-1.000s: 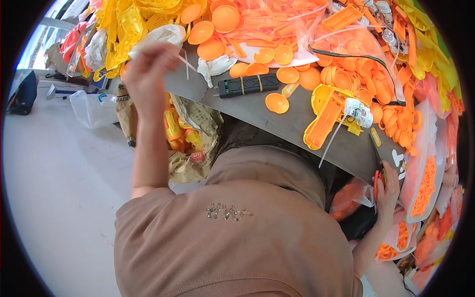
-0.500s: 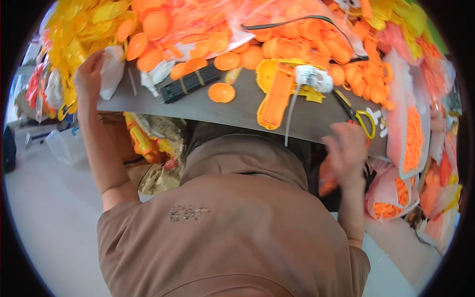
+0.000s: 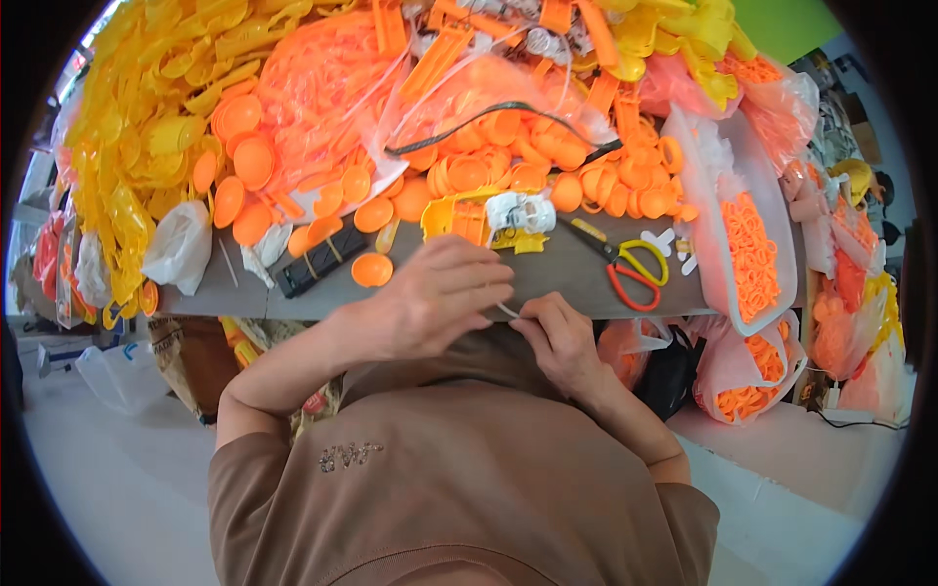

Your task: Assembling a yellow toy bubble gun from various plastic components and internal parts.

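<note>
while the right hand point(image 3: 559, 342) pinches the lower end of a thin white strip point(image 3: 506, 311) between thumb and forefinger at the table's front edge, the left hand point(image 3: 430, 298) bends over its upper part, and whether those fingers are closed on it i cannot tell. the strip lies just below a toy casing, a yellow shell point(image 3: 443, 213) with an orange insert point(image 3: 471, 223) and a white motor unit point(image 3: 523, 211) on its right end; the left hand hides the casing's lower part.

to the right, on the dark table point(image 3: 547, 281), open scissors point(image 3: 612, 252) lie with red and yellow handles toward the person, small white pieces point(image 3: 662, 241) beside them. farther right a clear tub point(image 3: 705, 256) of orange rings point(image 3: 750, 259) takes up the corner. to the left are a black block point(image 3: 320, 262) wrapped in bands, a loose orange cup point(image 3: 371, 271) and a crumpled white bag point(image 3: 179, 249). behind, heaped orange cups point(image 3: 469, 174) crowd close against the casing, with a black strap point(image 3: 518, 105) across the bagged parts and a tall yellow pile point(image 3: 161, 137) on the left.
</note>
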{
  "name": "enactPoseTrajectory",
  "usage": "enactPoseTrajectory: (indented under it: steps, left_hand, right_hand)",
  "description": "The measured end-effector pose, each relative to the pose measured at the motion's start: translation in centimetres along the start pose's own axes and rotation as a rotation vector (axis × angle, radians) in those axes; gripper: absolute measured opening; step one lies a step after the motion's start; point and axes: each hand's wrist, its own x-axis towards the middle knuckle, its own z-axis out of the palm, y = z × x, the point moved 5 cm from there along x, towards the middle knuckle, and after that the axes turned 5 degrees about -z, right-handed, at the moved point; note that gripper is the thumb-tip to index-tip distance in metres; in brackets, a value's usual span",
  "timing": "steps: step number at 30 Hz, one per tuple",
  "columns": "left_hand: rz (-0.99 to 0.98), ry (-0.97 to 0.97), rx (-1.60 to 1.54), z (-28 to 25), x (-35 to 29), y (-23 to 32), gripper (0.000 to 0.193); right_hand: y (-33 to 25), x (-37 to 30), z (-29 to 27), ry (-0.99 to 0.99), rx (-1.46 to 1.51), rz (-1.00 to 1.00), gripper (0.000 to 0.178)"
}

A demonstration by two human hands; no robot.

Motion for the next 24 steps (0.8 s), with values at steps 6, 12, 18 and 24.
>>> enactPoseTrajectory:
  steps: [6, 12, 18, 24]
  left_hand:
    - [0.008, -0.058, -0.236, 4.7, 1.7, -1.6, 0.026]
    - [-0.02, -0.014, -0.306, 5.1, 2.7, -2.4, 0.019]
    - [-0.059, 0.006, -0.313, 4.5, 3.4, -3.3, 0.017]
    - [-0.123, -0.095, -0.439, 4.3, 3.6, -3.3, 0.014]
  right_hand:
    - [-0.5, 1.9, -3.3, 0.057, 0.177, 0.047, 0.015]
    - [1.3, 2.2, -3.9, 0.076, 0.32, 0.254, 0.015]
    - [2.2, 4.3, -4.4, 0.112, 0.408, 0.325, 0.016]
    - [2.8, 3.4, -3.4, -0.04, 0.878, 0.492, 0.01]
